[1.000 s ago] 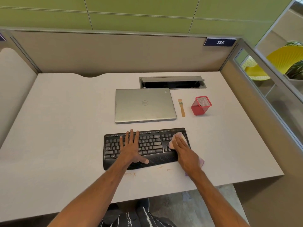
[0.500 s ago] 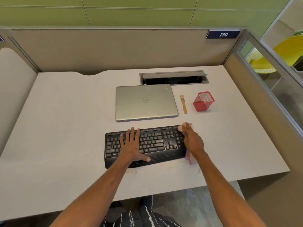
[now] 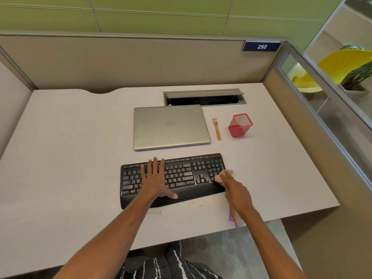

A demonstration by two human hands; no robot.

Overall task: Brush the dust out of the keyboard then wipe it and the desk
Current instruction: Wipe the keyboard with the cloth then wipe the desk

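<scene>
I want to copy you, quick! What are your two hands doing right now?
Left hand: open, fingers flat on the keyboard.
Right hand: holds a pink cloth at the keyboard's right end.

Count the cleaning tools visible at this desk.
2. A small wooden-handled brush lies between the closed silver laptop and the red mesh pen cup; a pink cloth is held by the right hand at the black keyboard's right end. The cup may hide more.

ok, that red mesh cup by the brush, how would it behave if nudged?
Probably very light: the red mesh cup is open mesh and looks empty. Taller than wide, so a push near the rim would likely tip it; pushed low, it should slide on the smooth desk.
</scene>
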